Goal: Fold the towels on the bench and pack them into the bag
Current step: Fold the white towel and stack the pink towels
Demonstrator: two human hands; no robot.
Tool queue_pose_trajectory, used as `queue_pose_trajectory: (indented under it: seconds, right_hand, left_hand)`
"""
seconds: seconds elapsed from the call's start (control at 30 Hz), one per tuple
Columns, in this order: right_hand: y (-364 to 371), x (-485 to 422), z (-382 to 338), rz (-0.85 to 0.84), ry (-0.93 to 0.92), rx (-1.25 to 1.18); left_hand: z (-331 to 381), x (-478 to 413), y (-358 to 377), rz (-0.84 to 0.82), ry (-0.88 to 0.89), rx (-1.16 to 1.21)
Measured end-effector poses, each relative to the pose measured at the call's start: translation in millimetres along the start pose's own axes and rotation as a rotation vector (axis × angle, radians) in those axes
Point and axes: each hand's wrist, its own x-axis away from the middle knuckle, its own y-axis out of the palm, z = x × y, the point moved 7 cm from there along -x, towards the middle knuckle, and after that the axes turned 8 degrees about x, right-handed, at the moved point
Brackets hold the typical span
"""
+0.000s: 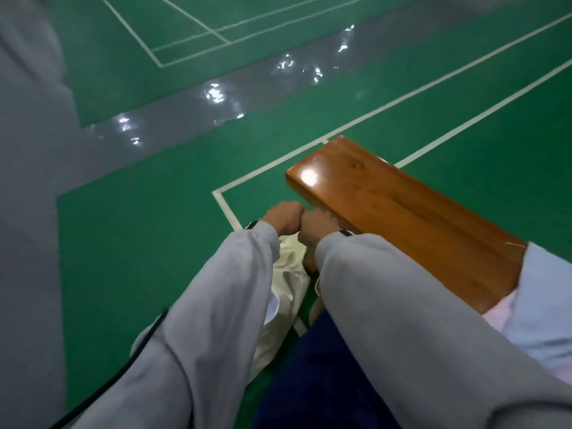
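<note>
A cream cloth bag (289,274) hangs between my forearms, just off the left side of the wooden bench (402,212). My left hand (283,216) and my right hand (320,226) are side by side with knuckles up and fingers curled, and they appear to grip the bag's top edge. Something pale blue-white (274,308) shows at the bag's left side. On the near end of the bench lies a light blue towel (548,298) over a pink towel (503,314), partly cut off by the frame. My grey sleeves hide much of the bag.
The far half of the bench top is bare, glossy wood. Green court floor (154,243) with white lines lies around it, with a grey strip (173,113) beyond. A black cord (123,366) runs along my left sleeve. My dark blue trouser leg (309,382) is below.
</note>
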Motion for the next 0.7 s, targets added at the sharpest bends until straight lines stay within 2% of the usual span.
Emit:
queue_pose_trajectory:
  seconds: [0.13,0.2,0.3,0.47,0.53,0.6,0.7]
  right_hand:
    - [-51.4,25.0,62.3,0.097,0.072,0.001]
    - [-77.2,41.4,98.1,0.197,0.103,-0.043]
    - [-106.0,70.0,161.1,0.295,0.183,-0.029]
    - [-121.7,132.0,284.2,0.306,0.455,-0.046]
    - [-116.0,157.0,326.9,0.304,0.523,-0.056]
    - [-107.6,181.9,360.5,0.289,0.563,-0.054]
    - [-87.2,217.0,401.2,0.264,0.630,-0.060]
  left_hand:
    - [69.3,-12.2,-28.9,0.046,0.026,0.093]
    - [116.2,-16.3,-36.8,0.061,0.055,0.118]
    - [189.3,-22.6,-29.9,0.043,0.072,0.193]
    - [317.0,-24.8,6.4,-0.090,0.079,0.387]
    - [373.2,-16.1,20.0,-0.134,0.184,0.337]
    - [411.2,-6.9,34.5,-0.158,0.170,0.399]
    - [457.6,1.3,66.5,-0.191,0.245,0.299]
